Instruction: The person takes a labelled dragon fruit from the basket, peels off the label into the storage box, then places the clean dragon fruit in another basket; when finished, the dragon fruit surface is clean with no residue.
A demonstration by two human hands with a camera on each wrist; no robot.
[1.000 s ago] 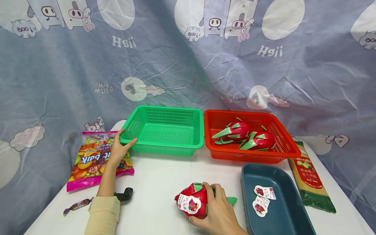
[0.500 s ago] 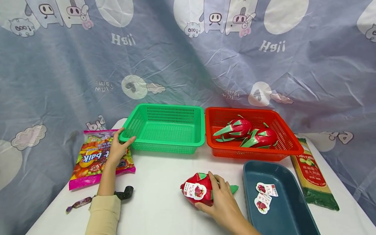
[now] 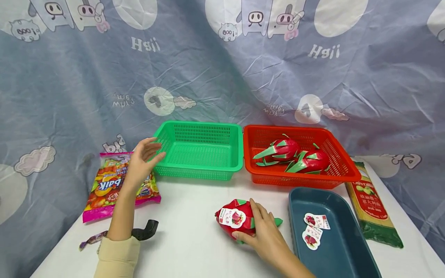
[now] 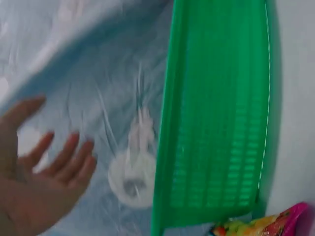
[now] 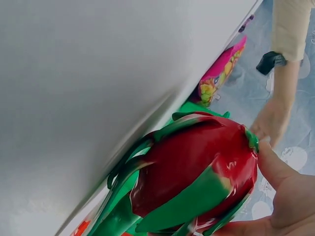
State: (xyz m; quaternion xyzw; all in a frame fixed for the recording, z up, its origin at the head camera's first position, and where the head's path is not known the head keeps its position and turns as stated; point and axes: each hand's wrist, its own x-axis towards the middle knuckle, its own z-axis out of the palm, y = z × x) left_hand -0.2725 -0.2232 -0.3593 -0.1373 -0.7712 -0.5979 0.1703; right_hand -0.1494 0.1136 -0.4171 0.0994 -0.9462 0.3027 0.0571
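My right hand (image 3: 265,233) grips a red dragon fruit (image 3: 240,222) with green leaf tips, low over the front of the white table. White fruit stickers (image 3: 233,218) show on its side in the head view. In the right wrist view the thumb lies against one end of the dragon fruit (image 5: 192,172); the other fingers are mostly hidden. My left hand (image 3: 142,160) is raised just beside the left end of a green plastic basket (image 3: 194,173), holding nothing. Its fingers are loosely spread, apart from the basket rim in the left wrist view.
A red basket (image 3: 274,179) holds two dragon fruits (image 3: 313,161). Right of my right hand stands a dark blue tray (image 3: 335,251) with loose fruit stickers (image 3: 311,236). A pasta packet (image 3: 373,204) lies at far right. Under my left arm are a candy bag (image 3: 107,185) and a wrapped candy (image 3: 93,239).
My left hand has let go of the green basket's left rim and lifted slightly. The right hand, holding the dragon fruit, has shifted a little up and right in view.
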